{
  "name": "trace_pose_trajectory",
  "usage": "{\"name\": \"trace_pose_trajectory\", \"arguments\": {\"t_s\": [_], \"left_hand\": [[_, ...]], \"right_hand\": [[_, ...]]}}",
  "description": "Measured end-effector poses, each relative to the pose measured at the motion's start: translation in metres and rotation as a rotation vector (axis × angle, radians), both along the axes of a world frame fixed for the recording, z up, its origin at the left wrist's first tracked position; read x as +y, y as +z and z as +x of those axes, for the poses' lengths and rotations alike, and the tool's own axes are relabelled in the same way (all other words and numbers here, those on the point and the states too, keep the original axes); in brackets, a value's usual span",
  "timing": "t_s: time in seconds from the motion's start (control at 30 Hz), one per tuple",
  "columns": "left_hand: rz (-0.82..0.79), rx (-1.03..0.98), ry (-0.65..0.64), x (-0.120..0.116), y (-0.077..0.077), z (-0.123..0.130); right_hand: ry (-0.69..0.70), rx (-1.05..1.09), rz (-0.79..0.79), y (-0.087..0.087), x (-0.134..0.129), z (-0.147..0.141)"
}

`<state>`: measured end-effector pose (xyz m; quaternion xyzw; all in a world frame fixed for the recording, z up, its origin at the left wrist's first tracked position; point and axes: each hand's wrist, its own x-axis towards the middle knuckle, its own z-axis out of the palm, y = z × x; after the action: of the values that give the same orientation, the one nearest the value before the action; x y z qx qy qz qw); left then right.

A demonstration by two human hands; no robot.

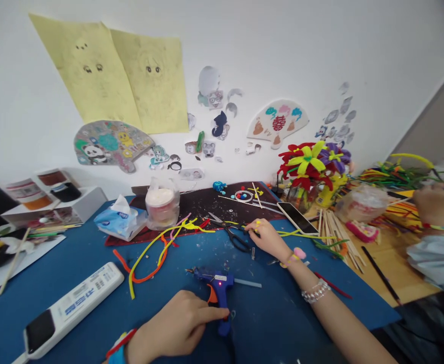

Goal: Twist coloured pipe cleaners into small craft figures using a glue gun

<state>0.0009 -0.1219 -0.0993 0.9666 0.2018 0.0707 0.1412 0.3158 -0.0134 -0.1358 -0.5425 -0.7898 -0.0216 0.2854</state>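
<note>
A blue hot glue gun point(211, 277) with an orange trigger lies on the blue mat, its red light lit and a clear glue stick point(249, 283) in its back. My left hand point(180, 323) points at it, index finger stretched out and touching the handle near a small switch, the other fingers curled. Further off, my right hand point(269, 240) is closed on a small yellow piece that looks like pipe cleaner; its far end is hidden. Black-handled scissors point(237, 238) lie just left of that hand. Orange and yellow pipe cleaners point(146, 263) cross on the mat.
A power strip point(76, 306), a tissue pack point(120, 222) and a tub point(162, 205) stand at left. Pipe cleaner flowers point(312, 161), a phone point(297, 218) and wooden sticks point(333, 235) are at right. Another person's hand point(436, 205) works at far right.
</note>
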Motion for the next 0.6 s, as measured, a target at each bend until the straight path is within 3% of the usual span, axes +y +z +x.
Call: {"name": "trace_pose_trajectory", "arguments": {"t_s": [0.2, 0.33, 0.4, 0.43, 0.53, 0.6], "left_hand": [[0.246, 0.027, -0.096, -0.006, -0.001, 0.003], [0.386, -0.089, -0.038, 0.003, -0.006, -0.012], [0.475, -0.188, 0.104, 0.024, -0.007, -0.035], [0.511, -0.244, 0.248, 0.038, -0.008, -0.049], [0.401, -0.262, 0.728, 0.083, -0.011, -0.088], [0.373, -0.194, 0.878, 0.104, -0.017, -0.1]], "right_hand": [[0.026, -0.004, -0.058, 0.005, -0.006, -0.003], [0.028, -0.046, -0.097, 0.007, -0.009, -0.008], [-0.011, -0.016, -0.118, 0.007, -0.007, -0.003], [-0.042, 0.009, -0.13, 0.008, -0.006, 0.003], [-0.106, 0.061, -0.165, 0.01, -0.003, 0.03], [-0.064, 0.041, -0.215, 0.011, -0.002, 0.05]]}}
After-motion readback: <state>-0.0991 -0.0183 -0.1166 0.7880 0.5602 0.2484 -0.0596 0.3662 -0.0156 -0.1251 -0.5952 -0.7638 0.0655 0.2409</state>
